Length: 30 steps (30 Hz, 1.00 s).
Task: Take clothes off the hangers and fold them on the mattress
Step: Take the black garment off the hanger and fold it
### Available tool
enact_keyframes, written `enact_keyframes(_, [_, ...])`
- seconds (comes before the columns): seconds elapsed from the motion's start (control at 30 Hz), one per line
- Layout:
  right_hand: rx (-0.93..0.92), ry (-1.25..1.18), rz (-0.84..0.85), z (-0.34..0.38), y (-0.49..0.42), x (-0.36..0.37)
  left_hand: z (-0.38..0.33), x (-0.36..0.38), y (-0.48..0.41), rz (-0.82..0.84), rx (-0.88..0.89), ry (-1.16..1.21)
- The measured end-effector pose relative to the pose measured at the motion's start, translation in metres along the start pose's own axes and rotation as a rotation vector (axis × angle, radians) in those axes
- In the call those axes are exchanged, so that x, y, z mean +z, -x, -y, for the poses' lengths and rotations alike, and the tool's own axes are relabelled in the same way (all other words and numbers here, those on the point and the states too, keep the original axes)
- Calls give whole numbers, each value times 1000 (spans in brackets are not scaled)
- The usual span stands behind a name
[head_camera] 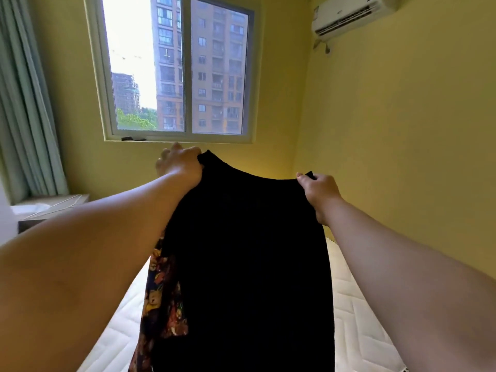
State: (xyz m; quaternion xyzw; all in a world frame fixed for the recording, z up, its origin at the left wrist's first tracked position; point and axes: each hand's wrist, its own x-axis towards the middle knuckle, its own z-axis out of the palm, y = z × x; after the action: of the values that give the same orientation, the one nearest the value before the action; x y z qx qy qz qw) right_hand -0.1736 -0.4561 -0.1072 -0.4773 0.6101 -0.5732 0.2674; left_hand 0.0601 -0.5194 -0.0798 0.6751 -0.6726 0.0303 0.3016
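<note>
One mattress [359, 318], white and quilted, lies below. One black garment [241, 264] hangs limp above it. I judge it soft and light, best taken at the top corners. One printed garment [163, 304] sits behind, partly hidden. My left hand [179, 165] and right hand [319, 191] each pinch a top corner.

Black garment [247, 264]: plain and dark, held up by its top edge, one corner gripped in the left hand [182, 165], the other pinched in the right hand [319, 191]; edge sags slightly between the grips, cloth hangs below them. Print garment [161, 299]: dark with orange-yellow pattern, partly hidden behind it, below the left grip. Mattress [359, 331]: white, quilted, beneath both
</note>
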Motion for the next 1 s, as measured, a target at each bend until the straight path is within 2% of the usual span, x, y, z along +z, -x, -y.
enact_keyframes(0.03, [71, -128, -1, 4, 0, 6, 1, -1, 0, 41, -75, 89])
enact_keyframes(0.07, [127, -213, -8, 8, -1, 11, 0, -2, 1, 140, -154, 277])
enact_keyframes(0.13, [195, -360, 12, 19, -2, 22, -8, -10, 14, 474, -253, 749])
enact_keyframes(0.2, [211, -479, 81, 32, 0, 35, -20, -18, 25, 812, -175, 983])
enact_keyframes(0.27, [213, -549, 147, 44, 8, 48, -36, -23, 37, 1016, -3, 985])
enact_keyframes(0.3, [211, -571, 167, 48, 11, 53, -42, -22, 39, 1007, 74, 886])
enact_keyframes(0.37, [194, -583, 241, 53, 15, 61, -47, -20, 38, 846, 170, 646])
enact_keyframes(0.43, [137, -505, 329, 55, 20, 62, -42, -18, 31, 681, 196, 541])
enact_keyframes(0.53, [-74, -217, 310, 55, 18, 52, -26, -23, 23, 591, 125, 679])
enact_keyframes(0.6, [-144, -74, 381, 55, 16, 44, -24, -30, 24, 581, 103, 854])
enact_keyframes(0.67, [-141, 10, 519, 54, 16, 39, -27, -38, 26, 595, 134, 983])
enact_keyframes(0.77, [-89, 79, 680, 57, 21, 38, -31, -48, 26, 577, 142, 1043])
enact_keyframes(0.87, [-69, 264, 752, 58, 24, 36, -31, -55, 23, 473, 52, 1083])
enact_keyframes(1.0, [-29, 448, 788, 51, 24, 35, -28, -64, 23, 451, 94, 1031])
